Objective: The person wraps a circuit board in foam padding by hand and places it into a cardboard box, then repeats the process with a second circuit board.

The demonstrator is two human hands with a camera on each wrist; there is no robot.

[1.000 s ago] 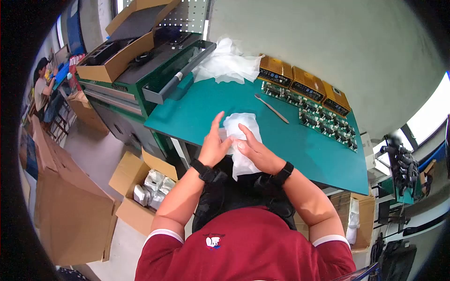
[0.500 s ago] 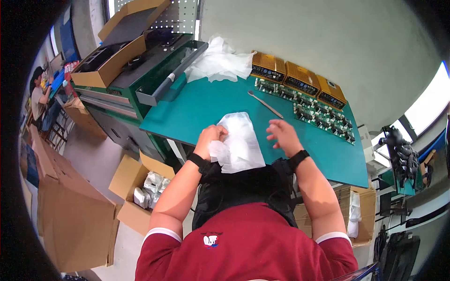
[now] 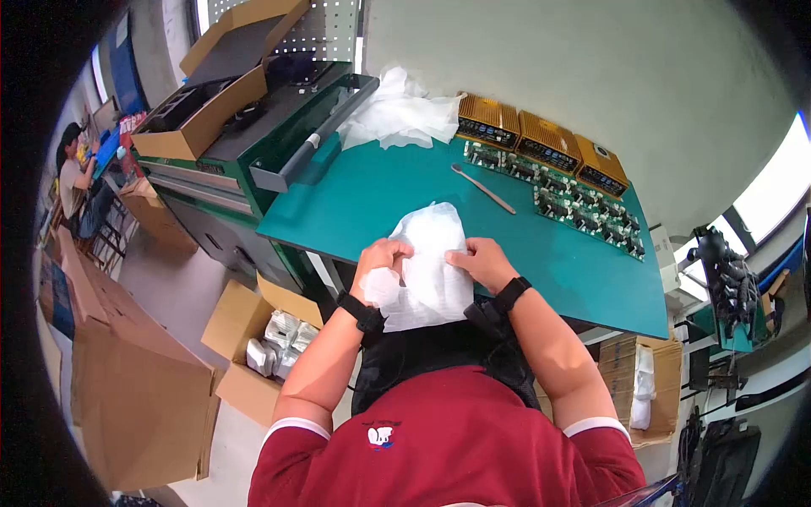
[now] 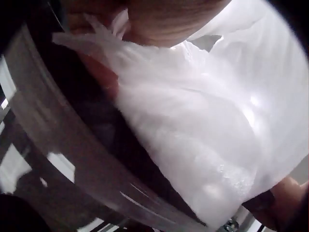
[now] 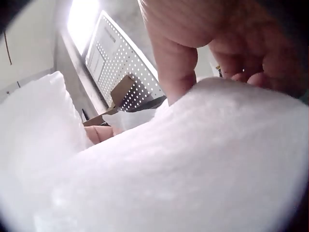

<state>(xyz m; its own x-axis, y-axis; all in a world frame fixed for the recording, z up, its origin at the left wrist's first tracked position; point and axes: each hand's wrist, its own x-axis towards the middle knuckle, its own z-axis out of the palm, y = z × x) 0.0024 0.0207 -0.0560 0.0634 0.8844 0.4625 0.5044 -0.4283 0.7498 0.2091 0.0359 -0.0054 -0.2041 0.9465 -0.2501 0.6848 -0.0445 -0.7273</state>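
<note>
A white foam wrap (image 3: 432, 283), soft and creased, spans the space between both hands over the near table edge and the lap. My left hand (image 3: 378, 264) holds its left side with curled fingers, a loose flap hanging over the palm. At the upper right edge my right hand (image 3: 488, 264) pinches it between thumb and fingers. The left wrist view shows the wrap (image 4: 193, 121) bunched and folded below the hand. In the right wrist view the wrap (image 5: 183, 154) bulges smoothly under the right fingers (image 5: 176, 72). Whatever may lie inside is hidden.
Circuit boards (image 3: 583, 215) lie in rows before several gold finned boxes (image 3: 547, 142) on the green table (image 3: 338, 215). A brush (image 3: 483, 188) and piled white foam (image 3: 401, 114) lie there too. Cartons (image 3: 241, 334) with wrapped items stand on the floor either side.
The hands cupped a narrow folded wrap a second ago; then the right hand lifted away to the right. Now it has returned to the wrap's right edge, and the wrap is spread wider.
</note>
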